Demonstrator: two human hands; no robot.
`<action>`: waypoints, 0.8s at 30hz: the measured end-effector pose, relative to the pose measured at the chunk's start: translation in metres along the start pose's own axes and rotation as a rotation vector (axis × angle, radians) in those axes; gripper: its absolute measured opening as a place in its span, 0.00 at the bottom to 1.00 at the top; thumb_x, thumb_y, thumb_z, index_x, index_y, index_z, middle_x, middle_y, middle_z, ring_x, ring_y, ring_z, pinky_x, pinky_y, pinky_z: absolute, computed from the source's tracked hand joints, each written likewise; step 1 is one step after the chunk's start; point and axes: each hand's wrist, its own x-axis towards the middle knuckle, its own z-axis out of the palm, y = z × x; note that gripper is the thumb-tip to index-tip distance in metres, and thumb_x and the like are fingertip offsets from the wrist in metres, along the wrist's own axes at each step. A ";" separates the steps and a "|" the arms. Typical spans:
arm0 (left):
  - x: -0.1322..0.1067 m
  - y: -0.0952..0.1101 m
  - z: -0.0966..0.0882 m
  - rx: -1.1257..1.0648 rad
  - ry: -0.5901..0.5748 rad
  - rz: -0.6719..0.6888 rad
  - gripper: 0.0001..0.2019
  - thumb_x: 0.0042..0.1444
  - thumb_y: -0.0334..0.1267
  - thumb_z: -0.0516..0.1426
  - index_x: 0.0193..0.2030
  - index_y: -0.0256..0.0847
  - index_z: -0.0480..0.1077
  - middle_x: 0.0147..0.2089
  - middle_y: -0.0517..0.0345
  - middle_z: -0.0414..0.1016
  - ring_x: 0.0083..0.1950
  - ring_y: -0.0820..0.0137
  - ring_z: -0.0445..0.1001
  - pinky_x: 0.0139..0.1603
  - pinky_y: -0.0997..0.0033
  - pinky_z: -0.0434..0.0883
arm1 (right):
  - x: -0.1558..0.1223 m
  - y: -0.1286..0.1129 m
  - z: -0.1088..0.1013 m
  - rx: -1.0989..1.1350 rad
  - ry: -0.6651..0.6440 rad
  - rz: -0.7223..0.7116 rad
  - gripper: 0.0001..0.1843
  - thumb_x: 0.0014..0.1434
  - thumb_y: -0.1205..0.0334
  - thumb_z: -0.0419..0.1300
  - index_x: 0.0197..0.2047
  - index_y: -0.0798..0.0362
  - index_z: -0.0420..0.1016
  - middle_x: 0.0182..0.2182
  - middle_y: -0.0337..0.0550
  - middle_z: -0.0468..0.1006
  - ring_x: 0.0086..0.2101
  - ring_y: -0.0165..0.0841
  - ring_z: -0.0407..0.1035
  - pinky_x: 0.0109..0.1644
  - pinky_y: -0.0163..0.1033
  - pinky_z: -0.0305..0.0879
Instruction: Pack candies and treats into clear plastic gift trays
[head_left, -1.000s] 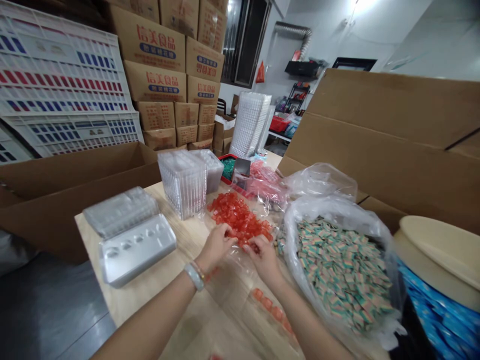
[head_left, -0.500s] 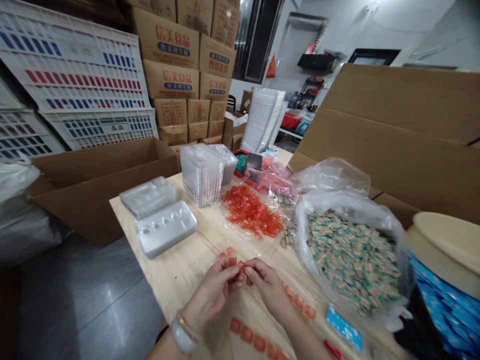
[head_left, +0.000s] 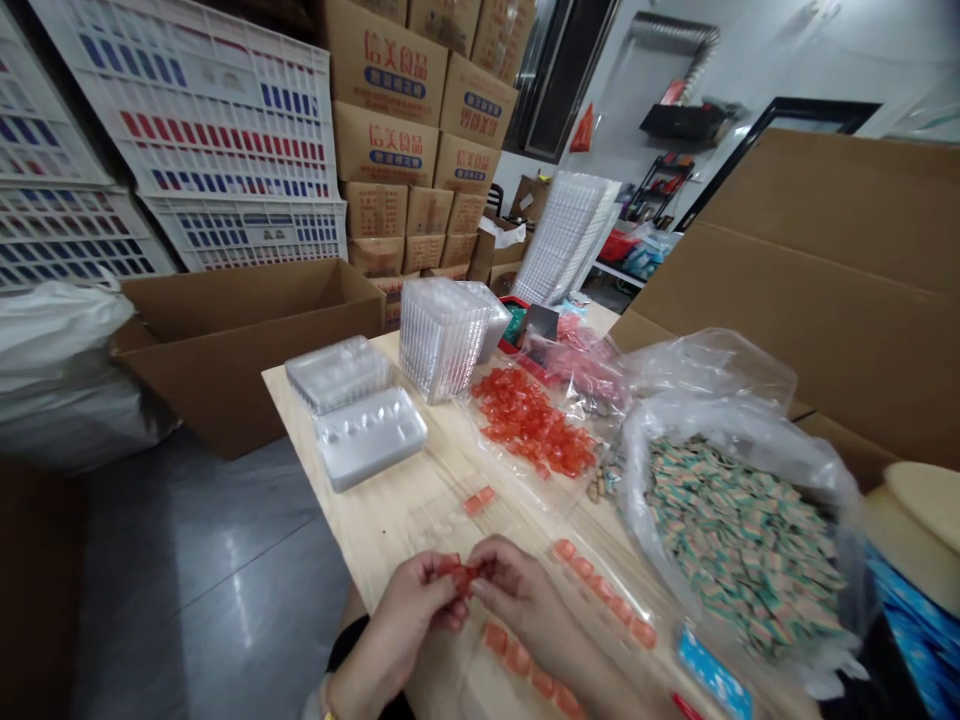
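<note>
My left hand and my right hand meet over the near edge of the wooden table, both pinching red wrapped candies between their fingertips. Under the hands lies a clear plastic tray with rows of orange-red candies set in its pockets. Farther back a loose pile of red candies lies on clear plastic. Right of it a big clear bag holds green-and-pink striped candies.
Stacked clear trays and a taller stack of clear containers stand at the table's left and back. Open cardboard boxes flank the table, with crates and cartons stacked behind. A blue packet lies near the right front.
Both hands have drawn back from the red candy pile to the near edge of the table, taking a few candies along. The view has swung left and downward.
</note>
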 end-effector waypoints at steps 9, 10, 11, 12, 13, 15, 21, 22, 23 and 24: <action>0.030 0.028 -0.022 0.156 0.086 0.185 0.17 0.36 0.47 0.61 0.27 0.34 0.67 0.26 0.59 0.71 0.26 0.74 0.69 0.27 0.74 0.65 | 0.072 0.009 -0.022 -0.949 -0.260 -0.370 0.10 0.52 0.73 0.52 0.31 0.52 0.72 0.29 0.41 0.72 0.36 0.32 0.63 0.43 0.39 0.57; 0.033 0.027 -0.022 0.158 0.094 0.185 0.16 0.36 0.47 0.60 0.27 0.34 0.67 0.25 0.59 0.71 0.26 0.74 0.68 0.27 0.74 0.65 | 0.073 0.013 -0.022 -0.980 -0.284 -0.390 0.09 0.52 0.72 0.52 0.31 0.52 0.72 0.28 0.40 0.72 0.36 0.33 0.63 0.43 0.39 0.56; 0.035 0.026 -0.023 0.158 0.099 0.184 0.16 0.36 0.46 0.60 0.26 0.34 0.67 0.25 0.59 0.70 0.26 0.74 0.68 0.27 0.74 0.65 | 0.073 0.017 -0.022 -1.002 -0.301 -0.407 0.08 0.53 0.72 0.53 0.31 0.51 0.72 0.28 0.40 0.72 0.36 0.32 0.63 0.43 0.39 0.56; 0.037 0.025 -0.024 0.157 0.105 0.183 0.16 0.36 0.46 0.60 0.25 0.34 0.67 0.24 0.59 0.70 0.25 0.74 0.68 0.27 0.74 0.65 | 0.072 0.020 -0.022 -1.023 -0.317 -0.419 0.08 0.53 0.71 0.53 0.31 0.51 0.72 0.28 0.40 0.72 0.36 0.32 0.62 0.42 0.39 0.56; 0.037 0.025 -0.024 0.156 0.109 0.183 0.15 0.36 0.46 0.60 0.25 0.34 0.67 0.23 0.60 0.70 0.25 0.74 0.68 0.27 0.74 0.65 | 0.070 0.023 -0.022 -1.050 -0.336 -0.428 0.07 0.54 0.70 0.53 0.31 0.51 0.71 0.28 0.40 0.72 0.36 0.32 0.62 0.42 0.38 0.56; 0.037 0.024 -0.024 0.164 0.116 0.180 0.15 0.37 0.46 0.60 0.24 0.34 0.67 0.23 0.60 0.70 0.25 0.74 0.68 0.27 0.74 0.64 | 0.065 0.025 -0.021 -1.101 -0.370 -0.441 0.07 0.55 0.68 0.53 0.31 0.51 0.71 0.27 0.41 0.72 0.35 0.32 0.63 0.42 0.39 0.56; 0.027 0.026 -0.012 0.170 0.030 0.190 0.16 0.40 0.48 0.59 0.21 0.35 0.65 0.18 0.64 0.64 0.21 0.78 0.61 0.24 0.77 0.59 | 0.048 0.003 -0.015 -0.793 -0.116 -0.375 0.17 0.52 0.63 0.57 0.47 0.52 0.65 0.39 0.45 0.71 0.41 0.34 0.62 0.45 0.40 0.58; 0.026 0.026 -0.010 0.157 0.010 0.184 0.16 0.41 0.48 0.59 0.22 0.35 0.66 0.19 0.64 0.64 0.22 0.78 0.61 0.24 0.77 0.59 | 0.046 -0.001 -0.012 -0.713 -0.081 -0.353 0.14 0.53 0.63 0.56 0.44 0.53 0.66 0.37 0.44 0.72 0.39 0.33 0.63 0.43 0.39 0.59; 0.025 0.027 -0.008 0.151 -0.008 0.174 0.16 0.42 0.48 0.58 0.24 0.34 0.66 0.20 0.62 0.65 0.23 0.77 0.62 0.25 0.76 0.60 | 0.044 -0.005 -0.010 -0.652 -0.060 -0.329 0.09 0.54 0.65 0.55 0.41 0.53 0.68 0.34 0.43 0.72 0.37 0.32 0.64 0.40 0.37 0.61; 0.025 0.028 -0.008 0.164 -0.017 0.168 0.16 0.43 0.48 0.57 0.26 0.34 0.67 0.22 0.61 0.66 0.24 0.76 0.64 0.26 0.75 0.61 | 0.044 -0.007 -0.009 -0.613 -0.046 -0.307 0.06 0.55 0.66 0.54 0.37 0.53 0.69 0.31 0.42 0.72 0.34 0.31 0.65 0.38 0.35 0.61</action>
